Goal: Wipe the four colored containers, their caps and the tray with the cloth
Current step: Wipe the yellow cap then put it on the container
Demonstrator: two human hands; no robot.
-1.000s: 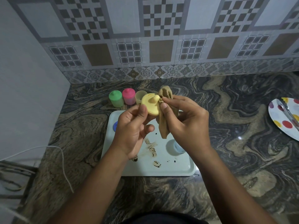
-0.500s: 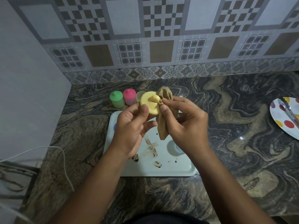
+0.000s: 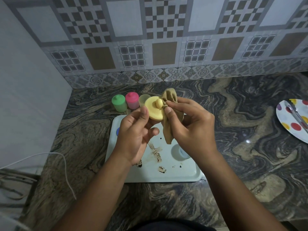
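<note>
Above the tray [image 3: 186,174], the left hand [image 3: 135,135] pinched the yellow cap [image 3: 154,110] (knob up); the right hand [image 3: 188,124], touching its right edge, pinched the cloth [image 3: 169,130].

Tray [image 3: 183,172] sits mid-countertop [image 3: 250,147]. Behind its far-L corner, a row L to R: leftmost container [image 3: 118,103], middle container [image 3: 132,100], open container [image 3: 143,99]. Above tray's far edge: held cap [image 3: 154,110] in L hand [image 3: 135,134], w/ cloth [image 3: 168,130] touching its R side, in R hand [image 3: 191,129]. On tray: small cap [image 3: 118,131] at L edge, tray container [image 3: 179,151] R of ctr. Plate [image 3: 286,125] far R, utensil [image 3: 298,114] on it. Cable [image 3: 66,172] far L.
</note>
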